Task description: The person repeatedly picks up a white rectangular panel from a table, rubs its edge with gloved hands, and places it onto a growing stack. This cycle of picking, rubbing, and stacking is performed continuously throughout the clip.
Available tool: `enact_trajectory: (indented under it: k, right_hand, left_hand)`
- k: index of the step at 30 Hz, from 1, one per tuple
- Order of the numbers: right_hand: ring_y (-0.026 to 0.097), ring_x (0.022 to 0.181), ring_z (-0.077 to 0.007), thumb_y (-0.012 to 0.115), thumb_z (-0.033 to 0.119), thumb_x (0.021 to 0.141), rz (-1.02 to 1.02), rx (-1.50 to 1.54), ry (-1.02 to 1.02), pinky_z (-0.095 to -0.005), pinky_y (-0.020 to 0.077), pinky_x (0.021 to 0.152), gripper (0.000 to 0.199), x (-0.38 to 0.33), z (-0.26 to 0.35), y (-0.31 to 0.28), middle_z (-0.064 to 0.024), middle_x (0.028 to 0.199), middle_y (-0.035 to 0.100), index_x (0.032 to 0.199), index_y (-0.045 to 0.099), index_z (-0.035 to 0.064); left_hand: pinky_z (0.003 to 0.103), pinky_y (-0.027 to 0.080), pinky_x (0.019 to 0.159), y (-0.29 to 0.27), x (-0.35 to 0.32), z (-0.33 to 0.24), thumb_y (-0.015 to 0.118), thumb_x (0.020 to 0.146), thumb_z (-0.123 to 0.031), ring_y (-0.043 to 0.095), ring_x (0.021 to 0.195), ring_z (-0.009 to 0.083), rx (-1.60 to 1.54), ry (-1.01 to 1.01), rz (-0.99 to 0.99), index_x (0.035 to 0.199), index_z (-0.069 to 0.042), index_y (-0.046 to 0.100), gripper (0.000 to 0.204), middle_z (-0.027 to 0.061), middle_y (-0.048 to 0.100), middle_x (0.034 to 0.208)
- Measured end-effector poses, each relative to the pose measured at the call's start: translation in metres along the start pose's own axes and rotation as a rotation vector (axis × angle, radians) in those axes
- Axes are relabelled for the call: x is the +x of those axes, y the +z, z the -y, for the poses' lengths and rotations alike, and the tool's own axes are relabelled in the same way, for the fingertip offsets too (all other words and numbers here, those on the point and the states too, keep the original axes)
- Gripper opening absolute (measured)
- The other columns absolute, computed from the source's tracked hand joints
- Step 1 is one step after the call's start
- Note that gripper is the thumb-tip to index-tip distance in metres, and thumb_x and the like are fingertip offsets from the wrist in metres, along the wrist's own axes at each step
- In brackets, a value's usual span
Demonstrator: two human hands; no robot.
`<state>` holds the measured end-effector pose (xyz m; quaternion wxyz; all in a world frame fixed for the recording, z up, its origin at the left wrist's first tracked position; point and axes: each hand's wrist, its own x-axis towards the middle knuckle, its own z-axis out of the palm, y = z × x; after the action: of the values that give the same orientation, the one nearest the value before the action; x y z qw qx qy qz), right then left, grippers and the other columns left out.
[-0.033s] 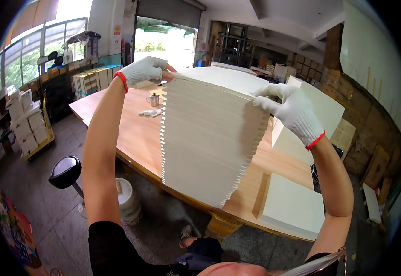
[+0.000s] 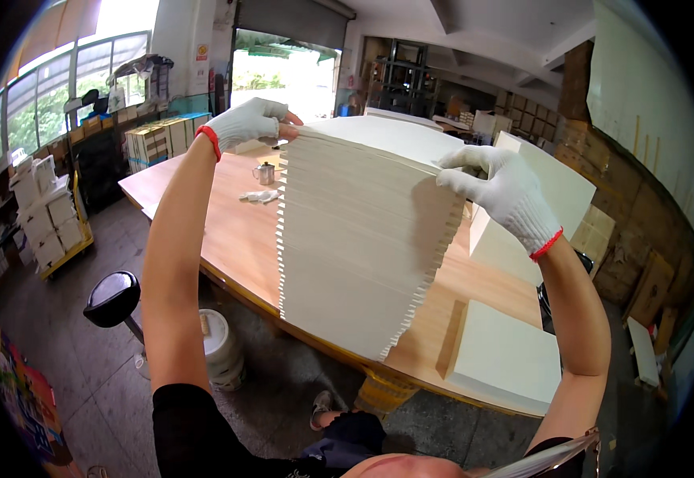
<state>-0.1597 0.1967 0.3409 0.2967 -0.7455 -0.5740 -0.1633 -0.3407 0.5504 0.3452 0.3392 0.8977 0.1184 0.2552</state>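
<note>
So: fanned sheets (image 2: 363, 239), far edge between left grip (image 2: 247, 123) and right grip (image 2: 506, 190) (gloved).

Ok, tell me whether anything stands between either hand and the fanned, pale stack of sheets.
Nothing visible does: the white-gloved left hand grips the top left corner of the fanned, pale stack of sheets, and the white-gloved right hand grips its top right corner.

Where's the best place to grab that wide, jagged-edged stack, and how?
I'd pinch the jagged-edged stack at its two far corners, with the left hand from the left and the right hand from the right. It's wide, and its stepped sides look like many thin layers, so holding both ends might keep them from sliding.
</note>
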Motion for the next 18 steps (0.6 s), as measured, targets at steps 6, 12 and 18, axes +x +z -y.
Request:
enact_trajectory:
  k: [6,12,18]
  right_hand:
    - [0.069,0.084,-0.0157,0.069,0.022,0.087,-0.037,0.113,0.062,-0.0291,0.0528,0.081,0.027,-0.0065,0.0015,0.0049,-0.0092,0.093,0.075,0.105,0.075,0.0038]
    - [0.068,0.080,-0.0135,0.071,0.020,0.085,-0.053,0.174,0.086,-0.0287,0.0533,0.079,0.026,-0.0076,0.0014,0.0074,-0.0080,0.089,0.076,0.103,0.076,0.0031]
    - [0.067,0.080,-0.0137,0.071,0.020,0.084,-0.050,0.231,0.068,-0.0284,0.0529,0.079,0.026,-0.0055,-0.0056,0.0093,-0.0076,0.090,0.076,0.102,0.077,0.0023]
  left_hand:
    - [0.024,0.045,0.069,0.0009,0.0048,0.0062,0.078,0.085,-0.020,0.053,0.071,0.0063,0.022,0.039,-0.002,0.113,-0.003,0.073,0.034,-0.0015,0.067,0.080]
    - [0.024,0.050,0.072,-0.0010,0.0042,0.0056,0.079,0.085,-0.020,0.060,0.075,0.0087,0.053,0.065,-0.008,0.111,-0.001,0.074,0.033,0.0032,0.071,0.086]
    - [0.024,0.051,0.071,-0.0021,0.0054,0.0055,0.080,0.083,-0.015,0.061,0.077,0.0089,0.003,0.048,-0.007,0.111,0.001,0.074,0.033,0.0037,0.072,0.087]
